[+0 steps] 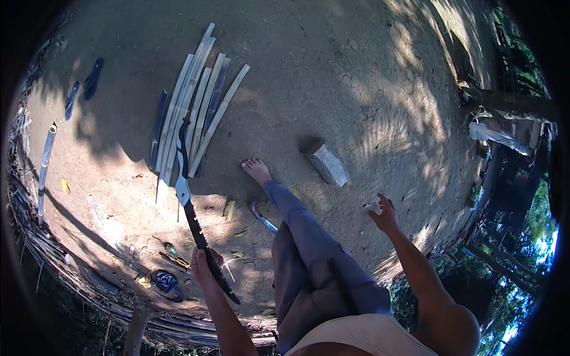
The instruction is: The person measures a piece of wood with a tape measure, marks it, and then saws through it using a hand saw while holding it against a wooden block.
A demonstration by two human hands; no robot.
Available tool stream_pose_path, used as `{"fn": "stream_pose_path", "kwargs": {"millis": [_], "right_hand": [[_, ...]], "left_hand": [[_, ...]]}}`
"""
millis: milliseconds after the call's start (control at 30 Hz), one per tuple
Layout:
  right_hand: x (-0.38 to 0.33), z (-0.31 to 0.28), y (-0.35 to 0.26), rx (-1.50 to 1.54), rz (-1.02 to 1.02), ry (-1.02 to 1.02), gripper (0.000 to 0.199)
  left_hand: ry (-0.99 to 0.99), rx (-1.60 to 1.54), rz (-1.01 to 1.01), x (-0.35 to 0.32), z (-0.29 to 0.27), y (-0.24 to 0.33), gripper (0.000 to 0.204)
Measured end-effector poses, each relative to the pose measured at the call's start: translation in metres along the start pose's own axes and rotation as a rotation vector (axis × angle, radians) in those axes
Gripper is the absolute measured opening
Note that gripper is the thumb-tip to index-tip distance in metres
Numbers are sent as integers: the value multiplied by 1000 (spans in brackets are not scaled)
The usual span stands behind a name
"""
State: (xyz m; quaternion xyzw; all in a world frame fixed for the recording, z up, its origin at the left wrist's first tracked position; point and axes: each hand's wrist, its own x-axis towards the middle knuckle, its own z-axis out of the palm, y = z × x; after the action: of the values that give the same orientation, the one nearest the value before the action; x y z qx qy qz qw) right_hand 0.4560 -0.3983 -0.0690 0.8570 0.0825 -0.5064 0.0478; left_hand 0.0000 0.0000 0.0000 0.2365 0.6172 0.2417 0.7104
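Saw blade (199,235): gripped in left hand (205,268), lower left
Right hand (385,213): fingers wide, right of centre
Strips (219,120): upper left

left hand (203,267) partly hidden behind saw blade (201,240), white top (362,333) cut off below

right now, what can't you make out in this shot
All in the head view:
- Left hand: partly hidden behind the pruning saw
- Slats: some stretches covered by the same saw
- Second foot: out of sight, apparently behind the trousers
- Curved object: one end cut off by the trousers
- Dark bundle: too small to identify
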Motion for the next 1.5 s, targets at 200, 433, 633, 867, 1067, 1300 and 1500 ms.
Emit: {"fn": "stream_pose_path", "kwargs": {"millis": [200, 433, 633, 867, 1067, 1300, 1500], "right_hand": [[131, 39, -29, -298, -149, 179, 121], [373, 115, -32, -313, -391, 191, 145], [369, 127, -17, -140, -318, 189, 149], [258, 148, 140, 283, 118, 377, 154], [342, 167, 121, 121, -132, 477, 87], [487, 179, 39, -2, -443, 375, 51], [530, 202, 67, 28, -186, 239, 70]], "left_hand": [[-112, 704, 94, 47, 43, -85, 20], [-67, 858, 71, 104, 82, -149, 30], [-9, 845, 63, 106, 134, -175, 22], [-115, 870, 136, 74, 187, -175, 24], [-231, 1186, 391, 95, 223, -177, 25], [-450, 1314, 698, 192, 289, -251, 25], [-785, 1155, 747, 256, 321, -330, 16]]}}
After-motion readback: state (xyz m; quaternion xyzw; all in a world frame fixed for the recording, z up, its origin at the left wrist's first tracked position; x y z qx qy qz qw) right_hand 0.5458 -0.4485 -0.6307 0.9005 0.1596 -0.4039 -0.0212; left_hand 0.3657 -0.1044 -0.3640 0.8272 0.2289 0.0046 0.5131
